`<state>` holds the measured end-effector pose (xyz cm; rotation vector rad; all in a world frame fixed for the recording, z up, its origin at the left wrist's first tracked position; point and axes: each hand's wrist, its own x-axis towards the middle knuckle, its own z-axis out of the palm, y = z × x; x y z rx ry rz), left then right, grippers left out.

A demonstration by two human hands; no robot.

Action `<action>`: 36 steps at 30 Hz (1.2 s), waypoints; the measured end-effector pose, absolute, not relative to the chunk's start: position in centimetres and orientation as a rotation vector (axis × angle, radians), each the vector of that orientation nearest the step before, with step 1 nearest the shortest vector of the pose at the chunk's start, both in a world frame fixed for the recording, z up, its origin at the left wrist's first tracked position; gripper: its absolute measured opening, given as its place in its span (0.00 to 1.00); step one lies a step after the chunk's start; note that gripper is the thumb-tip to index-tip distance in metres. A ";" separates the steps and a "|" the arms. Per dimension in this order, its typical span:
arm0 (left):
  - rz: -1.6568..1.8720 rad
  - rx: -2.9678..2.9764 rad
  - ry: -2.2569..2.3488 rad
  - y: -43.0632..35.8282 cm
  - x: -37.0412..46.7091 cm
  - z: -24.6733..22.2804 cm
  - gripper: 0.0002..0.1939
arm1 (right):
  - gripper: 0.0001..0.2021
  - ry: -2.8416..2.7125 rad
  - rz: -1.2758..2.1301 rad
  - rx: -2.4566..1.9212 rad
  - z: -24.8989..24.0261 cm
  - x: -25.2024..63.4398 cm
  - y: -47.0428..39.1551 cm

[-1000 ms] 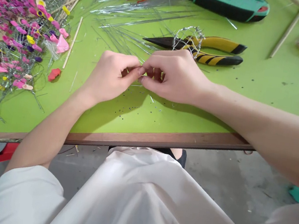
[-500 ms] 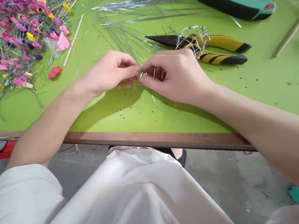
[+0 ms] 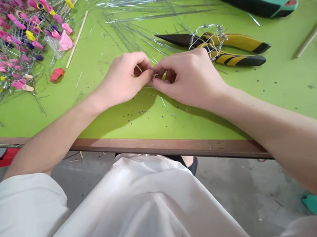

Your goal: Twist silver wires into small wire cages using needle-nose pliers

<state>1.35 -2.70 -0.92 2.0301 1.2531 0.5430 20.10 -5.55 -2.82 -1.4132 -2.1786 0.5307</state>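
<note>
My left hand [image 3: 127, 75] and my right hand [image 3: 187, 77] meet above the green table, fingertips touching. Both are closed in a pinch on a thin silvery wire [image 3: 158, 74], most of which the fingers hide. A short wire piece [image 3: 163, 100] shows just below my right fingertips; whether it joins the held wire I cannot tell. Beyond my right hand lie needle-nose pliers [image 3: 243, 59] with yellow and black handles. A round cage of bent wire [image 3: 194, 36] rests over their jaws and pivot.
Loose straight wires [image 3: 128, 5] spread across the table's far side. A green-black tool handle [image 3: 255, 1] lies at the back. Wire stems with pink, purple and yellow clay bits [image 3: 19, 24] pile up on the left, near a red clay piece [image 3: 56, 74]. The wooden table edge [image 3: 154, 145] runs in front.
My left hand has moved slightly right and its fingers have curled in closer against my right fingertips. My right hand stays almost in place. The view has shifted a little.
</note>
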 end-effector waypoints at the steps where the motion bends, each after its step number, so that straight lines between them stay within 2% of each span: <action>1: 0.531 2.035 1.276 -2.7 1.4 -0.8 0.07 | 0.07 -2.181 0.528 -1.429 -2.8 20.0 -5.6; 6: 0.488 1.970 1.358 -2.7 1.8 -0.4 0.09 | 0.04 -2.133 0.547 -1.449 -2.4 19.9 -5.7; 12: 0.548 1.840 1.228 -2.1 1.5 -1.4 0.07 | 0.11 -2.027 0.639 -1.373 -2.3 20.0 -6.0; 17: 0.590 1.860 1.260 -1.9 1.3 -1.6 0.06 | 0.07 -2.028 0.622 -1.345 -2.4 20.0 -5.8; 20: 0.573 1.899 1.295 -1.9 1.2 -1.5 0.08 | 0.01 -2.053 0.615 -1.366 -2.6 20.0 -5.6; 25: 0.570 1.880 1.309 -1.7 1.1 -1.3 0.09 | 0.08 -2.061 0.607 -1.374 -2.9 20.1 -5.4; 30: 0.518 1.837 1.266 -1.7 0.9 -0.8 0.07 | 0.07 -2.069 0.595 -1.360 -2.7 20.1 -5.5; 36: 0.485 1.976 1.277 -1.9 1.0 -0.7 0.10 | 0.07 -2.137 0.566 -1.429 -2.4 19.9 -5.5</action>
